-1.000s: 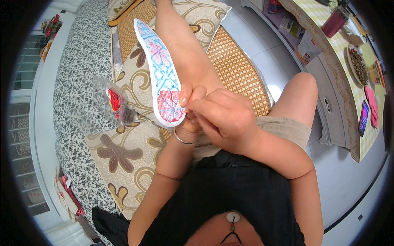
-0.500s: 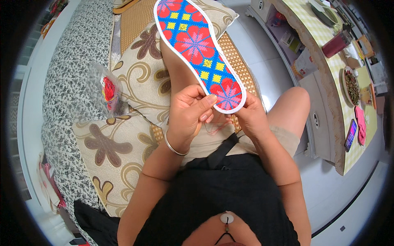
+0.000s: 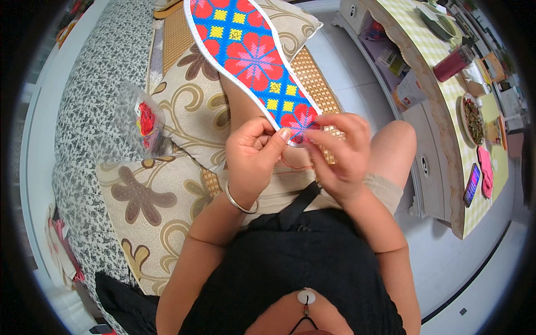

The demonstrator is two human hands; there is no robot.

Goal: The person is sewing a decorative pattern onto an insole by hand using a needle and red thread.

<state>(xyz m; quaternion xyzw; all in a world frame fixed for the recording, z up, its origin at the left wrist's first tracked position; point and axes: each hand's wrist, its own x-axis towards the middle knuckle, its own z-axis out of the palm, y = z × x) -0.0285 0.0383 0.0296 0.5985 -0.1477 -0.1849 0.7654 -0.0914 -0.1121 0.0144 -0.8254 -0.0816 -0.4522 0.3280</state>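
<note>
An embroidered insole [image 3: 254, 61] with red flowers, blue bands, yellow squares and a white edge tilts up and away over my lap. My left hand [image 3: 254, 151] pinches its near, rounded end, thumb on the patterned face and fingers behind. My right hand [image 3: 343, 151] is at the right side of the same end, its fingers bent over the patterned face. Whatever lies between those fingertips is too small and blurred to make out. Thin red thread [image 3: 296, 166] hangs in loops below the insole, over my lap.
On the seat at left are patterned cushions [image 3: 145, 195] and a clear plastic bag [image 3: 146, 125] of red thread. To the right, a cabinet with a checked cloth [image 3: 474, 215] carries a phone [image 3: 472, 184], pink cloth [image 3: 484, 172], plate of food [image 3: 473, 120] and dark red cup [image 3: 451, 64].
My right hand has come from behind the insole's near end to its front, fingers now over the face. The insole has shifted left and slightly up.
</note>
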